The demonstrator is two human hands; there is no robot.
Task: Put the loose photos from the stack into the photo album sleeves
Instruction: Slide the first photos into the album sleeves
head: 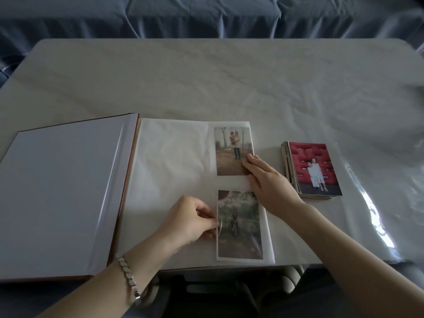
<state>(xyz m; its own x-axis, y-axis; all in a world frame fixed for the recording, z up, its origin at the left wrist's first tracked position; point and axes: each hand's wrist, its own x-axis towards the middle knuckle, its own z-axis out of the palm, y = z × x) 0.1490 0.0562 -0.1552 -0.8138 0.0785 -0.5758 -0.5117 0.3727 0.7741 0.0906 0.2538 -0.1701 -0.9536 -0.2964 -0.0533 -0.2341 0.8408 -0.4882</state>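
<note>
Left hand (190, 219): my thumb and fingers are curled together and pinch the left edge of the lower photo (238, 226). A curl of clear film stands up at the pinch point; I cannot tell whether I hold the film, the print, or both.

Right hand (270, 182): my fingers are straight and spread, and the hand lies flat on the page. The fingertips (249, 161) touch the lower right corner of the upper photo (232, 152). The palm rests on the white strip between the two prints, at the right margin of the page.

Photo album (172, 157): it lies open on the table (206, 83). The white inside cover (64, 191) is folded out to the left. Both prints sit upright in the right-hand column of the open page, one above the other and apart. The left part of the page shows only white backing.

Stack (314, 168): the loose photos lie to the right of the album, near its edge but apart from it. The top print shows two figures against a red background.

A metal bracelet (128, 278) sits on my left wrist. Blue fabric (206, 17) lies beyond the far edge of the table
</note>
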